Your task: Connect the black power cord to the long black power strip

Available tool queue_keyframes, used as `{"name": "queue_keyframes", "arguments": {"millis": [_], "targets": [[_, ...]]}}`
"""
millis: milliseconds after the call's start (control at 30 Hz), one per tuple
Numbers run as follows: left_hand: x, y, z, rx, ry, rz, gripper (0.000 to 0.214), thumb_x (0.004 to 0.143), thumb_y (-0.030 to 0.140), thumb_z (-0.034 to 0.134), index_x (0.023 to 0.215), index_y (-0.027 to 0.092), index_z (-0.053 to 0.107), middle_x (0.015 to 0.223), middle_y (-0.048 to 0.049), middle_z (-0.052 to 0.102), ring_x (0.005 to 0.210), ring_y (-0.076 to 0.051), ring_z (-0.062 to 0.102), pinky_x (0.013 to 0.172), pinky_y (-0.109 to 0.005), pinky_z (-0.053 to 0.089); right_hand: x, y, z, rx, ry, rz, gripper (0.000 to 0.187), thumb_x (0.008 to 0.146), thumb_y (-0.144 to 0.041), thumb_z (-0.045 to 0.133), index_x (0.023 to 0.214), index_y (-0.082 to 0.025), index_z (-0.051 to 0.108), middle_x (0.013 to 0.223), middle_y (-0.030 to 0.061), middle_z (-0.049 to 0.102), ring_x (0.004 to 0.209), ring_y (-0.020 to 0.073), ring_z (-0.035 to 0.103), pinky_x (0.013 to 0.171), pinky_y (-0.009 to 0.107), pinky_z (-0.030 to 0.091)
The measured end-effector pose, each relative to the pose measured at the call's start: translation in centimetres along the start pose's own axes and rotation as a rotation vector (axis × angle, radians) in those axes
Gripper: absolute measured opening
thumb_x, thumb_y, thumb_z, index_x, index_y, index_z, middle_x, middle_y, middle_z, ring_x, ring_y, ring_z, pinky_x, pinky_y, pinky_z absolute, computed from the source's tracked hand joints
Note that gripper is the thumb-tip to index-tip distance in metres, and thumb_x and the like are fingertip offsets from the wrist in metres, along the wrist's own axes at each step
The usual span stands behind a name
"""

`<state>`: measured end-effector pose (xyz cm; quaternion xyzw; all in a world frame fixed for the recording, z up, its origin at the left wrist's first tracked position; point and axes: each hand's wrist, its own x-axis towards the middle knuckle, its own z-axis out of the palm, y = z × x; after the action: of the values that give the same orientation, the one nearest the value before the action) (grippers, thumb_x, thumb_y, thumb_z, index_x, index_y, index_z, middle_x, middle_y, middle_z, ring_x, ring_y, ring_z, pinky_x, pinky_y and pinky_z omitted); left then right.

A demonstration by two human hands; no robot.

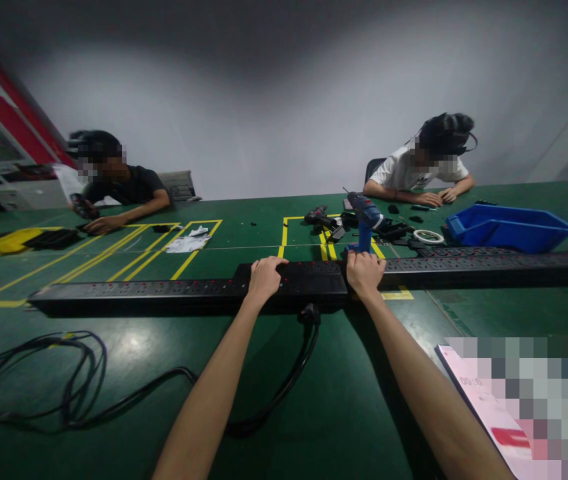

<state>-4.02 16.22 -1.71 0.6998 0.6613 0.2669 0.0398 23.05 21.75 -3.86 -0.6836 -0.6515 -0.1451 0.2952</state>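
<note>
A long black power strip [139, 293] with rows of sockets and small red dots lies across the table. My left hand [264, 279] is over its wider right section, fingers curled on the top and the index finger stretched to the right. My right hand [365, 272] is closed at the strip's right end, its fingertips partly hidden. Just behind that hand stands a blue and black cordless drill [365, 217], upright on its base. A black plug [310, 312] with a thick cable [294, 373] sits at the strip's near side. Another black power strip [494, 270] extends to the right.
Coiled black cable [71, 380] lies at left on the green table [129, 440]. A blue bin [511, 227], a white ring [428, 237] and a second drill [320, 217] are farther back. Two people sit opposite. A phone [484, 400] lies at lower right.
</note>
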Motion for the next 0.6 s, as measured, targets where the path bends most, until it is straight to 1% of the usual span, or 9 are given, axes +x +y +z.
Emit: {"name": "queue_keyframes", "arguments": {"millis": [100, 200, 267, 333, 433, 500, 533, 600], "targets": [[-0.1, 0.1, -0.2, -0.008, 0.012, 0.021, 0.052, 0.079, 0.000, 0.039, 0.111, 0.028, 0.071, 0.123, 0.0001, 0.068, 0.118, -0.022, 0.055, 0.108, -0.044, 0.035, 0.0, 0.2, 0.5, 0.012, 0.047, -0.011, 0.056, 0.100, -0.039, 0.027, 0.085, -0.013, 0.074, 0.091, 0.0169, 0.070, 0.089, 0.0288, 0.052, 0.081, 0.043, 0.024], [-0.3, 0.3, -0.3, -0.004, 0.030, 0.060, 0.049, 0.079, 0.001, 0.041, 0.103, 0.028, 0.074, 0.121, 0.0001, 0.068, 0.117, -0.022, 0.055, 0.108, -0.044, 0.035, -0.2, 0.6, 0.7, 0.039, 0.095, -0.024, 0.052, 0.100, -0.038, 0.030, 0.081, -0.014, 0.073, 0.089, 0.0149, 0.070, 0.087, 0.0274, 0.052, 0.081, 0.043, 0.023], [-0.4, 0.4, -0.4, -0.003, 0.026, 0.102, 0.046, 0.078, 0.002, 0.043, 0.098, 0.028, 0.075, 0.120, 0.0000, 0.068, 0.118, -0.022, 0.054, 0.109, -0.045, 0.034, -0.5, 1.0, 0.8, 0.091, 0.128, -0.065, 0.047, 0.099, -0.036, 0.032, 0.081, -0.016, 0.071, 0.092, 0.0125, 0.070, 0.089, 0.0260, 0.051, 0.083, 0.041, 0.023], [-0.3, 0.5, -0.6, -0.010, -0.003, 0.154, 0.044, 0.078, 0.003, 0.044, 0.097, 0.027, 0.075, 0.120, 0.0001, 0.068, 0.118, -0.022, 0.054, 0.109, -0.044, 0.034, -0.7, 1.3, 0.8, 0.160, 0.157, -0.118, 0.042, 0.099, -0.033, 0.034, 0.084, -0.018, 0.071, 0.096, 0.0101, 0.070, 0.092, 0.0247, 0.051, 0.085, 0.040, 0.023], [-0.2, 1.3, -1.4, -0.044, -0.078, 0.217, 0.043, 0.079, 0.005, 0.043, 0.099, 0.027, 0.075, 0.117, 0.0001, 0.070, 0.112, -0.021, 0.057, 0.104, -0.041, 0.040, -1.0, 1.6, 0.8, 0.232, 0.187, -0.152, 0.040, 0.098, -0.030, 0.034, 0.084, -0.019, 0.070, 0.096, 0.0091, 0.069, 0.093, 0.0238, 0.050, 0.088, 0.040, 0.022], [-0.2, 2.5, -2.2, -0.080, -0.154, 0.250, 0.041, 0.080, 0.007, 0.044, 0.100, 0.025, 0.075, 0.111, -0.0013, 0.071, 0.105, -0.020, 0.061, 0.098, -0.037, 0.045, -1.1, 1.7, 0.8, 0.251, 0.197, -0.153, 0.040, 0.098, -0.030, 0.034, 0.082, -0.020, 0.070, 0.095, 0.0092, 0.069, 0.093, 0.0237, 0.050, 0.089, 0.039, 0.022], [-0.3, 3.2, -2.7, -0.101, -0.211, 0.273, 0.041, 0.079, 0.007, 0.045, 0.099, 0.025, 0.075, 0.107, -0.0017, 0.072, 0.100, -0.019, 0.062, 0.095, -0.034, 0.046, -1.0, 1.7, 0.9, 0.256, 0.199, -0.153, 0.040, 0.098, -0.030, 0.034, 0.082, -0.020, 0.069, 0.094, 0.0091, 0.068, 0.093, 0.0237, 0.050, 0.089, 0.039, 0.022], [-0.6, 4.8, -3.7, -0.143, -0.372, 0.342, 0.037, 0.076, 0.008, 0.048, 0.096, 0.023, 0.076, 0.097, -0.0018, 0.074, 0.088, -0.017, 0.065, 0.084, -0.029, 0.049, -1.0, 1.7, 0.9, 0.264, 0.202, -0.149, 0.040, 0.098, -0.030, 0.034, 0.080, -0.020, 0.069, 0.093, 0.0089, 0.068, 0.093, 0.0237, 0.050, 0.088, 0.039, 0.022]]}}
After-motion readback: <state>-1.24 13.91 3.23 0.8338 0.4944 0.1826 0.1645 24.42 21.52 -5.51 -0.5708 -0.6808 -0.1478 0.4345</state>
